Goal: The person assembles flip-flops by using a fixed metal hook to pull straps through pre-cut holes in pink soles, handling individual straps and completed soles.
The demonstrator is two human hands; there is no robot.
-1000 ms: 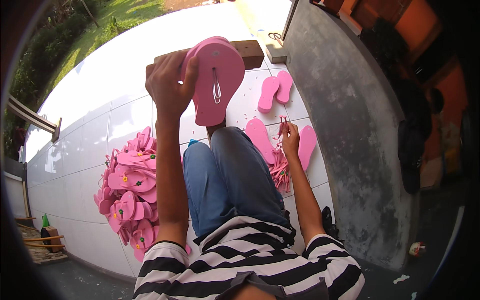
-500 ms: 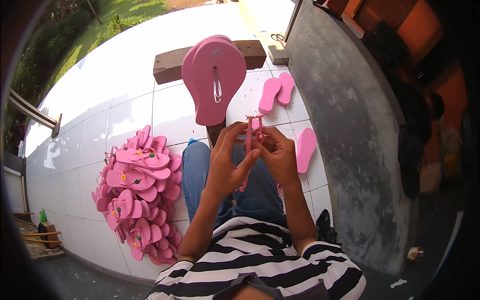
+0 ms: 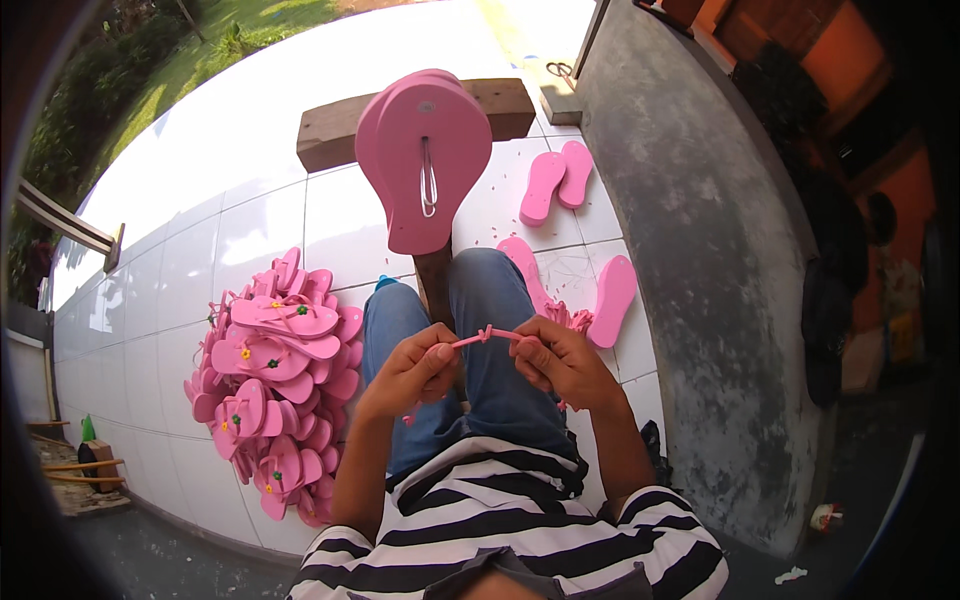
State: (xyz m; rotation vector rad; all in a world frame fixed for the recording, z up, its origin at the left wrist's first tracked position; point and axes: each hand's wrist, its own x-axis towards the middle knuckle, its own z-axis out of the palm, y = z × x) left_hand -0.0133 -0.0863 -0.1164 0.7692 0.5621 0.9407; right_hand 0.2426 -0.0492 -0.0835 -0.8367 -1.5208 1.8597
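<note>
A pink flip-flop strap [image 3: 486, 335] is stretched level above my lap, with a small knot-like lump, perhaps the toe post, at its middle. My left hand [image 3: 415, 372] is closed on one side of it, and my right hand [image 3: 565, 365] pinches the other. A loose pink end hangs below my left fingers. Beyond my knees, pink soles [image 3: 440, 130] lie stacked on a wooden stand [image 3: 330, 135]. A looped metal wire tool [image 3: 429, 190] rests on the top sole.
To the left rises a big pile of pink flip-flops [image 3: 270, 355], some with small flowers. Loose soles [image 3: 542, 188] and a bunch of pink straps [image 3: 568, 318] lie on the tiles at the right, beside a low grey wall [image 3: 700, 240]. Scissors [image 3: 561, 72] sit at the far right.
Both hands have come down toward my lap and moved apart. The strap, upright between my fingers before, is now pulled out sideways between them. The straps on the floor have come into sight.
</note>
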